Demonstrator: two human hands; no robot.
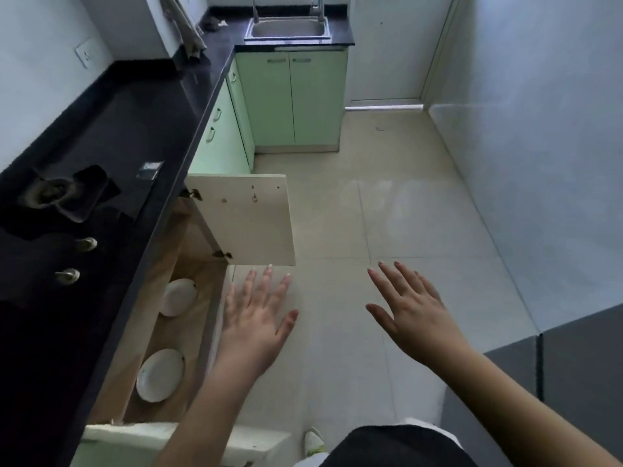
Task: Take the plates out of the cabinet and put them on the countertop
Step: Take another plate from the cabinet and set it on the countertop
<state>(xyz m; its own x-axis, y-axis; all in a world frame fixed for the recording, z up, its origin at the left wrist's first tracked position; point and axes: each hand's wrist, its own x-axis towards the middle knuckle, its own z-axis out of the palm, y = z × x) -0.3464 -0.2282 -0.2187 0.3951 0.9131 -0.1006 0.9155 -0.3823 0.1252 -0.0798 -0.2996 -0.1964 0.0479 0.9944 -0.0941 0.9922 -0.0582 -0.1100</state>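
Head view: two round white ceramic plates, the nearer plate (160,375) and the farther plate (179,297), lie flat on the wooden floor of the open cabinet (199,318) under the black stone countertop (135,129); both the left hand (254,326) and the right hand (413,311) hover spread and empty over the floor; the plates look stiff, smooth, breakable (probably light); pinch each at its rim.

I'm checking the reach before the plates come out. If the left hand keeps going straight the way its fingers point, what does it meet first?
Probably the open cabinet door: the left hand is spread flat, fingertips just short of the door's lower edge. Depth is unclear, so it might pass in front of it.
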